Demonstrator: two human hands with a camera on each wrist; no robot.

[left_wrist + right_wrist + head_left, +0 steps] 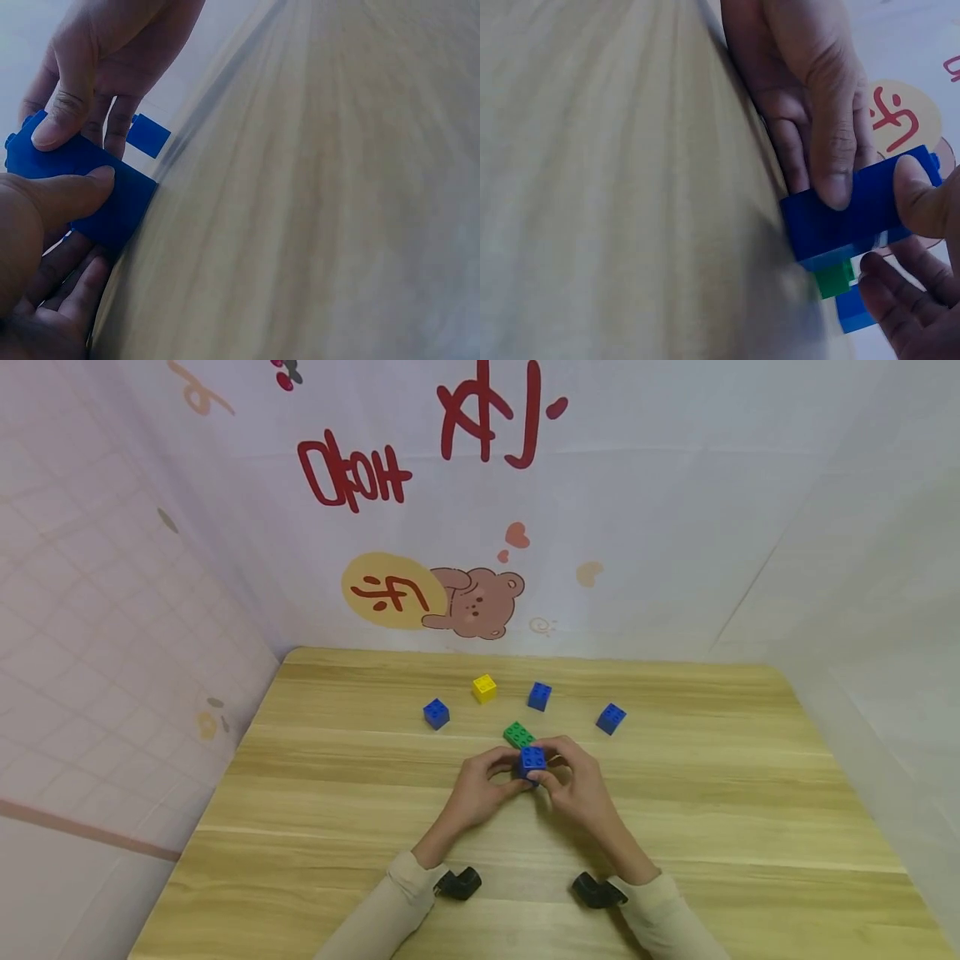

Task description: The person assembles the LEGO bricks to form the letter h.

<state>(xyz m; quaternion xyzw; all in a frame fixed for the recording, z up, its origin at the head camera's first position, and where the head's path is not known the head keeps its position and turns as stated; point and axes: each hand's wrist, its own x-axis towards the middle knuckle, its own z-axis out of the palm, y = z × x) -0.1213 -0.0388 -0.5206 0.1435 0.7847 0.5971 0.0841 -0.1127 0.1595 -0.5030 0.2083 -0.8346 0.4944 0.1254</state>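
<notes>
A stack of blue building bricks (533, 762) stands upright on the table between both hands, studs up. In the left wrist view the blue stack (124, 199) looks taller than one brick; a seam is hard to make out. Low on its left side, my left hand (480, 789) pinches it with thumb and fingers. Higher up, my right hand (581, 787) grips the top part, its thumb (919, 199) on the near face. Just behind the stack lies a green brick (517, 734), partly covered by it in the head view.
Farther back on the wooden table (337, 760) are a blue brick (437, 714), a yellow brick (484, 688), another blue brick (539, 696) and one more blue brick (611, 718) at right. A printed cloth wall (637, 510) rises behind the table.
</notes>
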